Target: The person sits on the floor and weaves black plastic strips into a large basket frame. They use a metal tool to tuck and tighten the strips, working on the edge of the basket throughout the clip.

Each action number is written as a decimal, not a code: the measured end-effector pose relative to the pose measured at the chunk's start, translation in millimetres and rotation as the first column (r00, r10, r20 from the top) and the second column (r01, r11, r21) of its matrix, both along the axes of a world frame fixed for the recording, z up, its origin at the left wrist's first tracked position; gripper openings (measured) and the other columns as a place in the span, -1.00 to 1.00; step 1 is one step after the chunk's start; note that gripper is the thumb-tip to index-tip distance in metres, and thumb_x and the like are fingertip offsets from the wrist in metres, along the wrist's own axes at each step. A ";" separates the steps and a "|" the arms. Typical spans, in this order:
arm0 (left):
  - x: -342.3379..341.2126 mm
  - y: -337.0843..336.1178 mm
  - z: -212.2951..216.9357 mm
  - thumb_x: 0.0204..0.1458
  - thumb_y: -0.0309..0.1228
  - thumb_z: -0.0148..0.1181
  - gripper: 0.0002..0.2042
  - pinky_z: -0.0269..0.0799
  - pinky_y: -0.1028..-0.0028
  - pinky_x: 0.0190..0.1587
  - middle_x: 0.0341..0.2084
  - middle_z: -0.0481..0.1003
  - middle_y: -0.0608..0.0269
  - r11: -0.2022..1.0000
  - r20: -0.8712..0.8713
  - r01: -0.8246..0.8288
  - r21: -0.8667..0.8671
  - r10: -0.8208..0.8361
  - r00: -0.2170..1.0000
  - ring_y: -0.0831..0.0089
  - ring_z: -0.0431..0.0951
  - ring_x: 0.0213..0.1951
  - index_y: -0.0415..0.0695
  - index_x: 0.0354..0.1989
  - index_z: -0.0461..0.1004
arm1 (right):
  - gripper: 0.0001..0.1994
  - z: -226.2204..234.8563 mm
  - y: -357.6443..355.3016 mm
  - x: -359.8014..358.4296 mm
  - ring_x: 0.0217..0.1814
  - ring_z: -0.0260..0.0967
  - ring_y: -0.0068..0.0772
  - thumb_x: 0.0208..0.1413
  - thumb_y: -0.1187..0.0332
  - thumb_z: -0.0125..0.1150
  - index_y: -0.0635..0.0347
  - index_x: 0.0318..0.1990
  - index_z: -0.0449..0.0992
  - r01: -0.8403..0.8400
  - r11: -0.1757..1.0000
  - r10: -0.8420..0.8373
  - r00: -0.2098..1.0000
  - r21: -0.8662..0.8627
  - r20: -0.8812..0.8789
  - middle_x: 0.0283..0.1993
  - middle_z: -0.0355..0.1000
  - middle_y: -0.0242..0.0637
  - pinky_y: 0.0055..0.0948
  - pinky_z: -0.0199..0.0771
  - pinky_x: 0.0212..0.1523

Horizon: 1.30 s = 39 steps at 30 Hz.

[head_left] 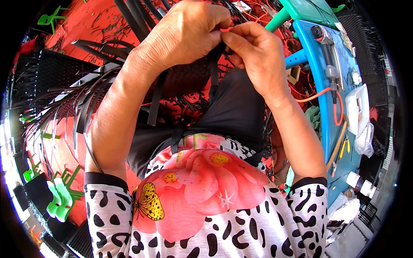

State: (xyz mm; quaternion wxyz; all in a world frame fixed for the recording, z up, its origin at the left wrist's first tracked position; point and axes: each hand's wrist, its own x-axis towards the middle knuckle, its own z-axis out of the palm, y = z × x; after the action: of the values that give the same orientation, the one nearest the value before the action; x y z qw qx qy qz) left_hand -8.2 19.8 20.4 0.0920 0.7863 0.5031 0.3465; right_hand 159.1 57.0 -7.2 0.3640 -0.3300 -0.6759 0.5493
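Note:
My left hand (pixel 187 32) and my right hand (pixel 258 53) meet at the top centre, fingertips almost touching. Both are closed in a pinch, and a bit of black flat strip (pixel 214 71) shows at and below the fingers. Most of what lies between the fingertips is hidden. Under my hands, a dark woven piece (pixel 185 79) rests near my lap. Loose black strips (pixel 157 96) hang from it, and a fan of long strips (pixel 84 92) spreads out left of my left forearm.
On the right stands a blue stool or table (pixel 313 53) with a power tool (pixel 330 64), an orange hose (pixel 316 98), a white container (pixel 357 109) and a wooden-handled tool (pixel 337 146). Strip scraps litter the red floor (pixel 101 26). Green chairs (pixel 60 200) appear at the left.

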 end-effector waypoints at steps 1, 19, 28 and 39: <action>-1.7 1.1 -1.5 -0.21 -0.57 0.15 -0.91 0.38 0.25 -0.48 -0.63 0.40 -0.03 1.000 -0.007 0.010 -0.012 -0.011 1.000 0.00 0.48 -0.50 -0.28 -0.52 0.37 | -0.83 -2.9 -1.6 2.6 -0.59 0.32 -0.67 -0.04 0.41 0.31 0.35 -0.39 0.48 0.003 0.999 -0.003 1.000 0.051 -0.003 -0.54 0.45 -0.37 -0.63 0.29 -0.58; -3.1 1.3 0.0 -0.18 -0.56 0.18 -0.90 0.40 0.28 -0.47 -0.60 0.46 -0.04 0.998 0.046 -0.016 -0.066 0.019 0.999 0.07 0.52 -0.50 -0.29 -0.46 0.43 | -0.84 -18.8 16.0 8.7 -0.41 0.45 -0.14 -0.10 0.66 0.18 0.25 -0.34 0.46 -0.046 0.609 -0.002 0.998 0.792 0.060 -0.43 0.41 -0.18 -0.35 0.46 -0.42; -1.5 0.4 5.5 -0.16 -0.57 0.18 -0.91 0.41 0.32 -0.45 -0.60 0.46 -0.03 0.997 0.073 -0.005 -0.082 0.011 0.997 0.08 0.52 -0.50 -0.29 -0.46 0.45 | -0.88 -10.7 22.6 5.9 -0.41 0.42 -0.12 -0.11 0.64 0.14 0.26 -0.38 0.42 -0.137 0.491 -0.026 0.985 0.860 0.171 -0.45 0.36 -0.19 -0.31 0.44 -0.45; -3.7 -9.1 -13.7 -0.15 -0.54 0.18 -0.91 0.42 0.36 -0.41 -0.57 0.49 0.04 0.995 0.085 -0.080 -0.053 0.084 0.993 0.20 0.55 -0.48 -0.25 -0.43 0.48 | -0.91 5.2 5.4 -2.5 -0.45 0.38 -0.34 -0.24 0.43 0.15 0.17 -0.56 0.36 -0.346 0.079 -0.326 0.877 0.935 0.352 -0.50 0.29 -0.27 -0.43 0.44 -0.49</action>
State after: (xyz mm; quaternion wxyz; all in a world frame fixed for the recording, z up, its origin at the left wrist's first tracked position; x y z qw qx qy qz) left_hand -11.9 10.7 6.7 0.1188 0.7465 0.5389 0.3717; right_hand 156.6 62.4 -2.0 0.3042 -0.1122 -0.9327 -0.1581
